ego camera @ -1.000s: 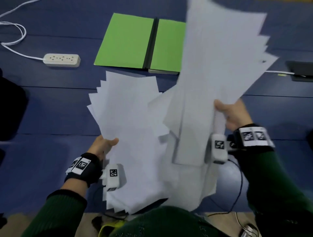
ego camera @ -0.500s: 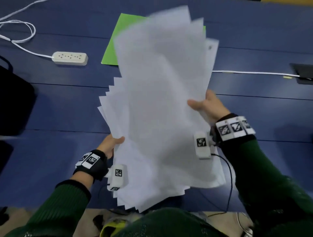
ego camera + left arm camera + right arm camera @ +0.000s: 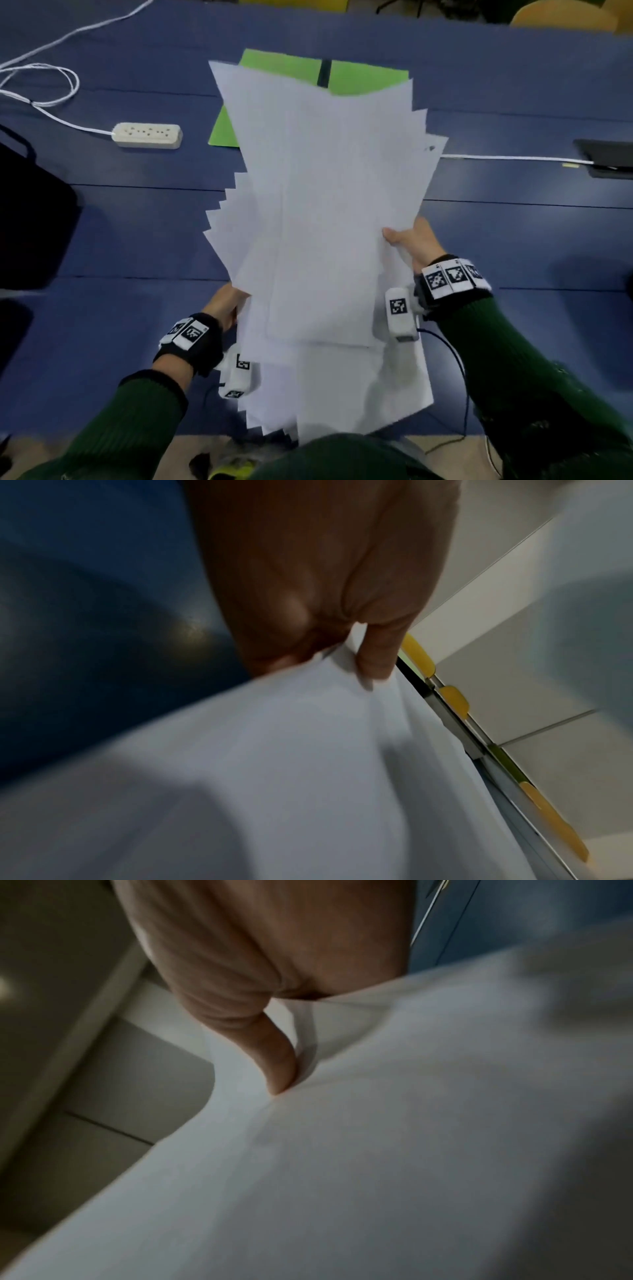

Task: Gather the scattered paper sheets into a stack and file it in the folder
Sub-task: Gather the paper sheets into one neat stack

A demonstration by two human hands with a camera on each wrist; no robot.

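A fanned bundle of white paper sheets point(image 3: 325, 219) is held up above the blue table in the head view. My left hand point(image 3: 227, 306) grips its lower left edge; the left wrist view shows the thumb point(image 3: 375, 658) pinching the paper sheets point(image 3: 274, 777). My right hand point(image 3: 411, 240) holds the right edge, and the right wrist view shows its thumb point(image 3: 274, 1058) pressed on the paper sheets point(image 3: 377, 1150). The sheets are uneven, corners sticking out on the left. The open green folder point(image 3: 363, 77) lies behind, mostly hidden by the paper.
A white power strip point(image 3: 147, 135) with its looped cable point(image 3: 41, 89) lies at the left. A black bag point(image 3: 30, 219) sits at the left edge. A dark device point(image 3: 606, 157) with a white cord point(image 3: 507, 157) is at the right. The blue table point(image 3: 137, 246) has bare surface on both sides.
The two separate bunches have come together into one bundle. My right hand moved left and down with its sheets onto those in my left hand.
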